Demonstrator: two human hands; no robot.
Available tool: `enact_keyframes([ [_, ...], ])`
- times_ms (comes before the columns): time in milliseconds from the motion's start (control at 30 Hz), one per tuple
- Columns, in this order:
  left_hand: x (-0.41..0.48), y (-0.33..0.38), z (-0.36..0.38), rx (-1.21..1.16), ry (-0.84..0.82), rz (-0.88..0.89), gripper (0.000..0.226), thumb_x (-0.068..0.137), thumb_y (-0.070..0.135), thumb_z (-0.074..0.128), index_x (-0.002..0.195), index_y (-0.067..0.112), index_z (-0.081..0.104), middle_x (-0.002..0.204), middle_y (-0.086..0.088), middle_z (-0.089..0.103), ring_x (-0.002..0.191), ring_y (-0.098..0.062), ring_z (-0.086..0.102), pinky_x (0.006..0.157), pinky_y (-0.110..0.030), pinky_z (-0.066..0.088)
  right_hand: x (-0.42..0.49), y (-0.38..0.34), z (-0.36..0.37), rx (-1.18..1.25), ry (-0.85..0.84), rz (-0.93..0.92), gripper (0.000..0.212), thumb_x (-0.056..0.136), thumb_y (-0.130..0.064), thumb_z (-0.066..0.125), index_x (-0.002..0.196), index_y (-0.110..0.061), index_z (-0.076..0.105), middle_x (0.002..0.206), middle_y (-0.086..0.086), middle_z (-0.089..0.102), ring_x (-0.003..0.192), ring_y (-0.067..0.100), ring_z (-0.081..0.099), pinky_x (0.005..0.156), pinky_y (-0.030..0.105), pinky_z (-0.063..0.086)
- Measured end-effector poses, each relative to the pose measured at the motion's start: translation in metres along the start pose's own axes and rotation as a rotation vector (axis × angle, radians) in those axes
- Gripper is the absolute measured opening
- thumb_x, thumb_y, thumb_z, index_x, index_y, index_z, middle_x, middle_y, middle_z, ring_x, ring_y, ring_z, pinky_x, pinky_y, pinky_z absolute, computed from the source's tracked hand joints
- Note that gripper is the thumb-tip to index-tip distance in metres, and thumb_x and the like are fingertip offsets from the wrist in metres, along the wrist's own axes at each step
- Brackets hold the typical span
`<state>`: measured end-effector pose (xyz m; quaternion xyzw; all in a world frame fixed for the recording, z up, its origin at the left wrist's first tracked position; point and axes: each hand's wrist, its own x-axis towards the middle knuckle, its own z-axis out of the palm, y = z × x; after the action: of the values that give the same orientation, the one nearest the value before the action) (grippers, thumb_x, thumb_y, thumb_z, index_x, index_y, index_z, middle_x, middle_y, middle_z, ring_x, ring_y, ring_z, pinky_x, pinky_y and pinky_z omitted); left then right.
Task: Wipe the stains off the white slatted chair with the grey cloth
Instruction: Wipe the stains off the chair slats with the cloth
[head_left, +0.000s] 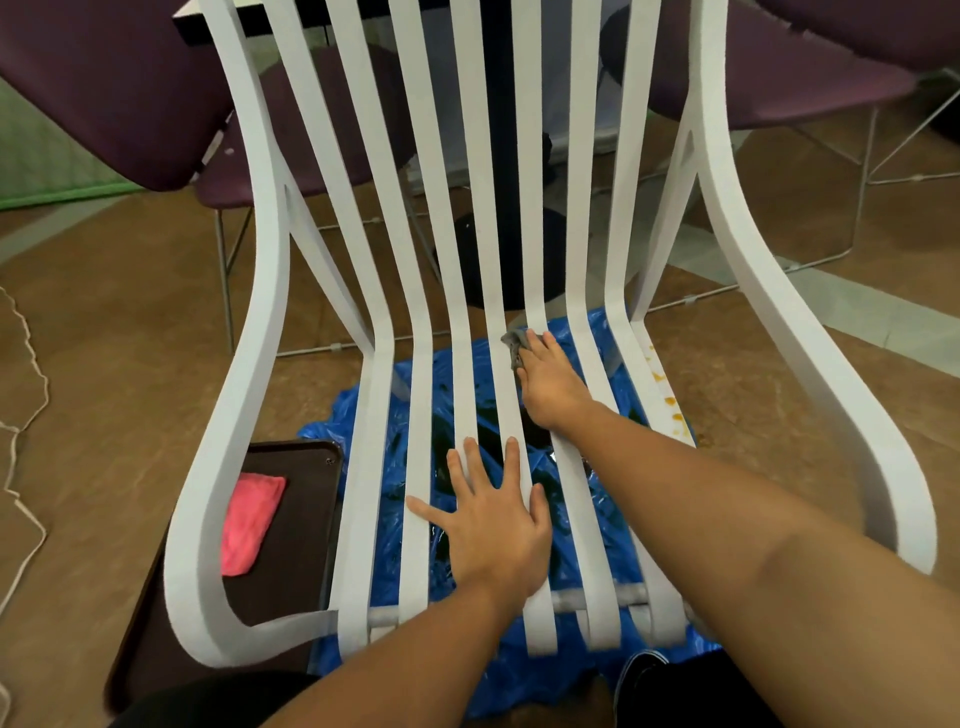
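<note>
The crumpled grey cloth (515, 345) is pressed onto the white slatted chair (467, 291) by the right hand (553, 387), fingers closed on it; the left hand (493, 525) is laid flat, fingers spread, on the seat slats.

My right hand (553, 384) presses the grey cloth (517, 344) onto a chair (467, 291) slat; my left hand (493, 525) lies flat, fingers spread, on the seat.

The white slatted chair (467, 260) is standing upright on the floor, its long curved slats running from the backrest down into the seat, with sweeping armrests at both sides. Orange-brown stains (667, 387) are dotting the slat nearest the seat's right edge. The grey cloth (516, 345) is lying crumpled on a middle slat, at the bend where seat is meeting backrest.
</note>
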<state>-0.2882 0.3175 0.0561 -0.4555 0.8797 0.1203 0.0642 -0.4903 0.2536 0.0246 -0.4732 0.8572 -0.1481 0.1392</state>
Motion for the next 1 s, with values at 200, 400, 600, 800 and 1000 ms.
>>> enact_keyframes([
  [200,0.002,-0.001,0.003,-0.006,-0.011,-0.002,0.063,0.101,0.06,0.011,0.157,0.044,-0.013,0.168,-0.008,-0.016,0.153,-0.033,-0.019,0.103,-0.082,-0.011,0.031,0.001,-0.001,0.093,-0.08,0.144,0.077,0.099,-0.006,0.042,0.161,-0.024,0.0,0.166,-0.011,-0.016,0.146,0.041,0.023,0.115,0.046,0.035],
  [400,0.003,-0.001,0.003,0.003,-0.009,-0.002,0.063,0.101,0.06,0.01,0.157,0.043,-0.012,0.168,-0.008,-0.014,0.154,-0.033,-0.017,0.103,-0.082,-0.009,0.026,-0.004,-0.001,0.1,-0.056,0.245,0.091,0.093,0.003,0.047,0.159,-0.018,-0.013,0.164,-0.002,-0.026,0.082,0.024,0.06,0.071,0.035,0.054],
  [600,0.001,-0.001,0.002,0.003,-0.011,-0.006,0.063,0.101,0.059,0.01,0.158,0.041,-0.013,0.168,-0.008,-0.014,0.154,-0.032,-0.016,0.104,-0.083,-0.007,-0.014,-0.017,0.001,0.106,-0.019,0.38,0.083,0.103,-0.021,0.047,0.157,-0.009,-0.015,0.145,0.025,0.03,0.106,0.031,0.06,0.082,0.036,0.05],
  [800,0.0,-0.001,-0.002,-0.007,-0.023,-0.008,0.063,0.102,0.058,0.011,0.158,0.04,-0.011,0.168,-0.007,-0.014,0.154,-0.031,-0.016,0.104,-0.083,-0.005,-0.074,-0.028,0.009,0.144,0.002,0.461,0.071,0.107,-0.039,0.032,0.158,-0.007,-0.005,0.134,0.024,0.046,0.102,0.031,0.061,0.078,0.036,0.049],
  [1000,-0.005,0.001,-0.007,-0.013,-0.027,-0.012,0.062,0.103,0.057,0.011,0.16,0.038,-0.005,0.169,-0.007,-0.01,0.155,-0.031,-0.013,0.104,-0.084,-0.004,-0.141,-0.034,0.002,0.437,0.009,0.511,0.036,0.107,-0.04,0.03,0.123,-0.01,0.041,0.109,0.014,0.062,0.087,0.026,0.058,0.073,0.035,0.043],
])
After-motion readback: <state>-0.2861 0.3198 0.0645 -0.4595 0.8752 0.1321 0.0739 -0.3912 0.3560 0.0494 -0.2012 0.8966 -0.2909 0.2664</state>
